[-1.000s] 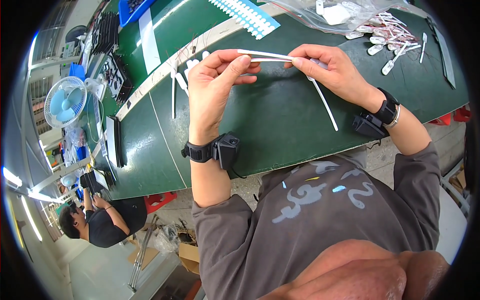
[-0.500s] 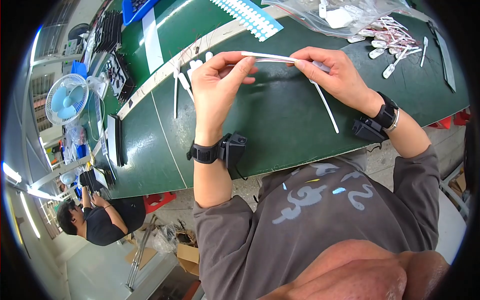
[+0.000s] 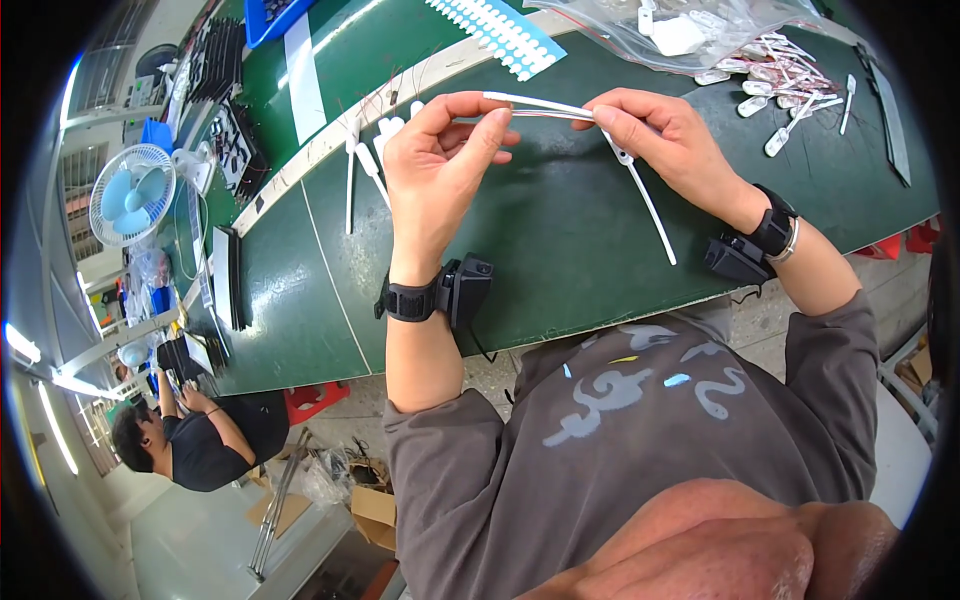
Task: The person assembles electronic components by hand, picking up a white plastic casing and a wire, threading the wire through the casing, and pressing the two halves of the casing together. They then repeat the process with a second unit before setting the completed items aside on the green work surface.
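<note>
Above the green table my left hand (image 3: 445,160) pinches thin pale wires (image 3: 545,113) between thumb and index finger. My right hand (image 3: 660,140) closes on their other end. A slim white tube (image 3: 540,102) runs from my left index finger to my right fingertips, just above the wires. From under my right hand a second thin white stick-like piece (image 3: 652,210) hangs down, with a small wider head near the palm. The ends inside both grips are hidden by the fingers.
Several white paddle-shaped pieces (image 3: 370,160) lie left of my left hand. At the back right are a pile of similar white pieces with red wires (image 3: 790,75) and a clear plastic bag (image 3: 600,45). A light-blue sheet with white tabs (image 3: 510,45) lies ahead. A co-worker (image 3: 210,440) sits left.
My left fingers have spread a little, and the wires now show apart from the white tube. My right hand has turned slightly, showing the hanging piece's head.
</note>
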`<state>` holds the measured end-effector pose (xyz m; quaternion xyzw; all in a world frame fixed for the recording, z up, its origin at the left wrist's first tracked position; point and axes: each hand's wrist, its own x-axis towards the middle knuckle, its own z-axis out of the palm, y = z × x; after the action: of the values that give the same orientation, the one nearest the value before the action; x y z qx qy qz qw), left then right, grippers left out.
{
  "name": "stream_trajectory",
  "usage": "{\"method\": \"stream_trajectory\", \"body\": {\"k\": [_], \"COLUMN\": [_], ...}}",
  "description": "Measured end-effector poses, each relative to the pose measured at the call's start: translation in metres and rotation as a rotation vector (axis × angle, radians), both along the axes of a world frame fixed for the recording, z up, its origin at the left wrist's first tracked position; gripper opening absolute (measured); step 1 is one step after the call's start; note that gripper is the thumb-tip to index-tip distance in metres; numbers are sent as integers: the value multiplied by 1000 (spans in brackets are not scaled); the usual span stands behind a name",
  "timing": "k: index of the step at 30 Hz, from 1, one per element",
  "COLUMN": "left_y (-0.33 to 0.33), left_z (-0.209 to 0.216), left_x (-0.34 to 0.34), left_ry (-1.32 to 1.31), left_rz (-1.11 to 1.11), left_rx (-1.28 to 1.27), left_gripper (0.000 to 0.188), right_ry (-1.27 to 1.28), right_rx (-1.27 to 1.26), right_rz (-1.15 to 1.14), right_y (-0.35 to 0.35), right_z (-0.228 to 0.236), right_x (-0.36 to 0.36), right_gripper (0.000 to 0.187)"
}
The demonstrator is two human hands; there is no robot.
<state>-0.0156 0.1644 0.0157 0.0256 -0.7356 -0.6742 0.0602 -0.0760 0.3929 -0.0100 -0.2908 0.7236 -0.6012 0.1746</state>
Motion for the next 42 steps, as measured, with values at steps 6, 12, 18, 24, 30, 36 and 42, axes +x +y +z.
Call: {"method": "stream_trajectory", "body": {"k": [6, 12, 18, 24, 30, 36, 42], "left_y": [1, 0, 2, 3, 3, 4, 3], "left_z": [-2, 1, 1, 0, 2, -1, -1], "left_x": [-1, -1, -1, 0, 0, -1, -1], "left_ry": [-81, -150, -146, -125, -92, -100, -116], "left_rz": [16, 4, 25, 19, 4, 11, 15], "left_rx": [96, 162, 158, 152, 172, 173, 137], "left_gripper": [17, 17, 17, 17, 16, 17, 17], "right_ry": [-83, -114, -91, -70, -285, -94, 220], "right_rx": [7, 5, 12, -3, 59, 50, 127], "right_rz": [17, 21, 18, 29, 57, 70, 56], "right_y": [0, 0, -1, -1, 2, 2, 3], "right_z": [-6, -9, -7, -8, 6, -3, -2], "right_x": [-1, -1, -1, -2, -2, -3, -4], "right_gripper": [29, 29, 29, 28, 27, 24, 22]}}
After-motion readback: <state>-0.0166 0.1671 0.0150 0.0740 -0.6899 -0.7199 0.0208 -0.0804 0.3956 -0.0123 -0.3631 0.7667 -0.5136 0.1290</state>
